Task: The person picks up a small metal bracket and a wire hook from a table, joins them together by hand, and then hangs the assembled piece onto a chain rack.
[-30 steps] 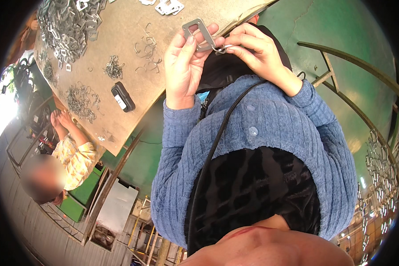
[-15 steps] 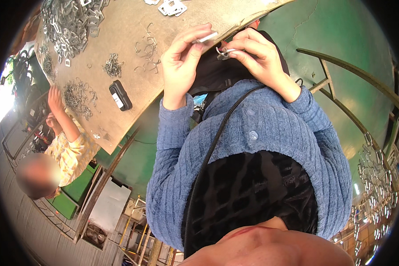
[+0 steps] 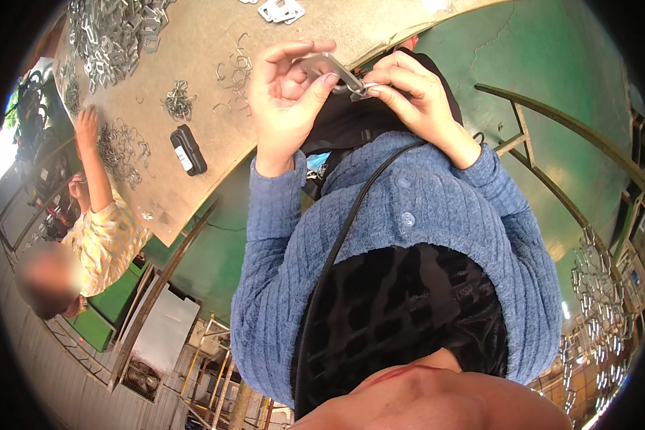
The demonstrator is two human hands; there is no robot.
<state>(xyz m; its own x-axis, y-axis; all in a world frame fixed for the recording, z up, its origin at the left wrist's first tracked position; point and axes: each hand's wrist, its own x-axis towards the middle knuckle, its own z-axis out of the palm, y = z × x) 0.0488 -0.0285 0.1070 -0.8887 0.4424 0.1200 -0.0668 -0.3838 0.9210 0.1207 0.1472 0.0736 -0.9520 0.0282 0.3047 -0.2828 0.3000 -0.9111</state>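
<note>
My left hand and my right hand are raised together over the table's near edge, both in blue knitted sleeves. Between them they pinch a flat metal buckle frame, seen nearly edge-on. My left thumb and fingers grip its left end. My right fingertips hold a small metal piece at its right end. A black cloth lies on my lap under the hands.
The beige table carries a heap of metal buckles at the far left, loose wire clips, finished pieces and a black box. Another person reaches onto the table at the left. Chains of buckles hang at the right.
The buckle frame has tilted from face-on to nearly edge-on between my hands. The other person's arm at the left has risen higher onto the table.
</note>
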